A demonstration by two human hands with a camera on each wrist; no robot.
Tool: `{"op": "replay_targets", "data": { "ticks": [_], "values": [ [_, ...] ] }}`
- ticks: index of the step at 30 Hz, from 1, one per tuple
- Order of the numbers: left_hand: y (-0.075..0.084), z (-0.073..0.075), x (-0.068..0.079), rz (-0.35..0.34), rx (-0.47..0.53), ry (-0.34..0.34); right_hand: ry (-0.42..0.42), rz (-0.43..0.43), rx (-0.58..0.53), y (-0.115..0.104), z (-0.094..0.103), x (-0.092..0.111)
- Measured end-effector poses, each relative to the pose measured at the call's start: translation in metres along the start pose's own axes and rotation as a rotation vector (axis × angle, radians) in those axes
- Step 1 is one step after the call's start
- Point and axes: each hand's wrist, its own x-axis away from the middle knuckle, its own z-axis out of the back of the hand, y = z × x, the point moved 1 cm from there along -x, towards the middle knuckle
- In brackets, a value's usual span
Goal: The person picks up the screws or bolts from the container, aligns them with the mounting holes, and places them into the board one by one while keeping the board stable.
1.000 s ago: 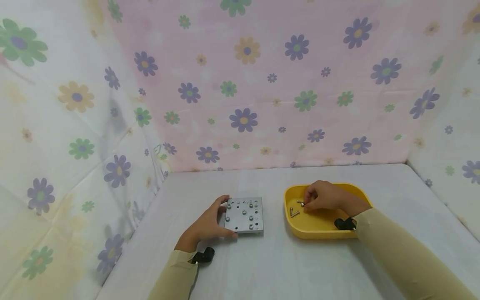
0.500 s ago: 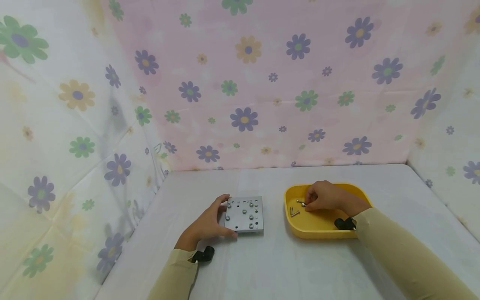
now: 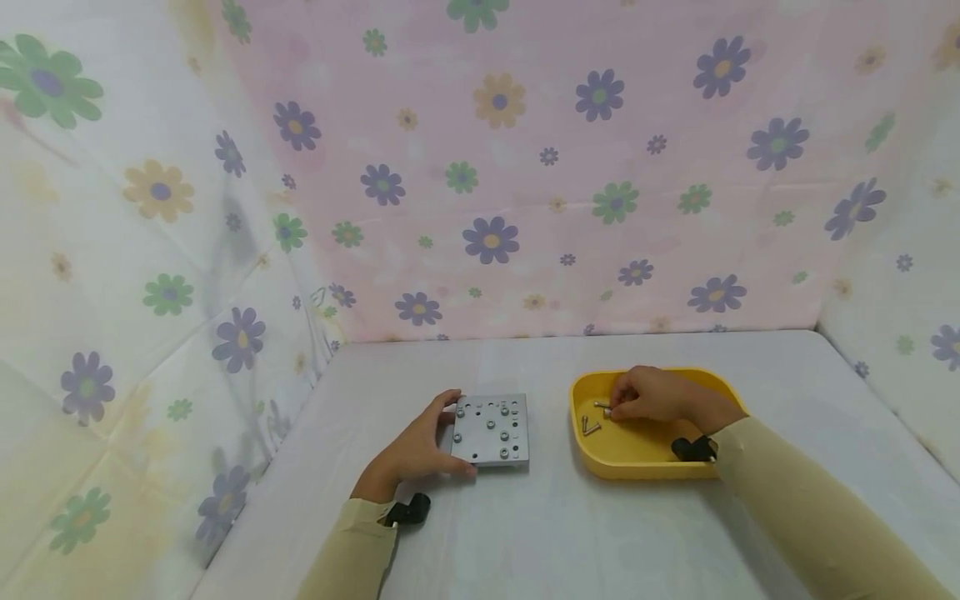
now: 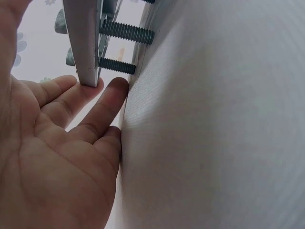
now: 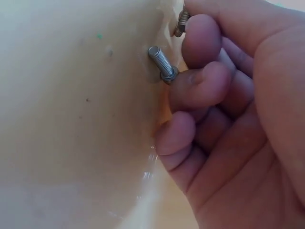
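My left hand (image 3: 416, 450) holds a square metal plate (image 3: 480, 446) by its left side in the head view, thumb at the near edge and fingers toward the far edge. Several socket-head screws stand in the plate's holes. The left wrist view shows their threaded shanks (image 4: 126, 32) sticking out under the plate (image 4: 83, 43), above the table. My right hand (image 3: 652, 396) is inside a yellow tray (image 3: 622, 471). Its thumb and curled forefinger pinch a screw (image 5: 183, 21), partly hidden by the fingers. Another screw (image 5: 162, 62) is beside the middle finger.
Several loose screws (image 3: 592, 428) lie in the left part of the tray, near my right fingertips. The white tabletop (image 3: 540, 533) lies between plate and tray and in front of them. Flowered cloth (image 3: 540, 192) encloses the back and both sides.
The right fingers shift slightly at the screws in the tray. The left hand and plate keep their place; the head view moves a little.
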Motion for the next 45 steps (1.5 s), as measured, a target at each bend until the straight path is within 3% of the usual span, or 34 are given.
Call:
{"op": "replay_targets", "data": {
  "ticks": [6, 14, 24, 31, 39, 45],
  "values": [
    [0.002, 0.000, 0.001, 0.004, 0.001, 0.005, -0.059, 0.038, 0.024, 0.000, -0.001, 0.002],
    [0.003, 0.000, 0.000, -0.002, -0.010, 0.010, -0.066, 0.026, 0.044, -0.001, -0.002, 0.004],
    [0.000, -0.001, -0.001, -0.011, -0.012, 0.005, -0.095, 0.046, -0.022, -0.014, 0.008, 0.009],
    [0.001, 0.000, -0.001, -0.001, -0.023, 0.010, -0.054, 0.112, -0.076, -0.022, 0.012, 0.010],
    [-0.001, 0.000, -0.001, 0.002, -0.023, 0.013, 0.028, 0.107, -0.141, -0.027, 0.013, 0.014],
    [-0.001, 0.001, 0.000, 0.004, -0.010, 0.007, 0.045, 0.111, -0.131, -0.025, 0.012, 0.016]
  ]
}}
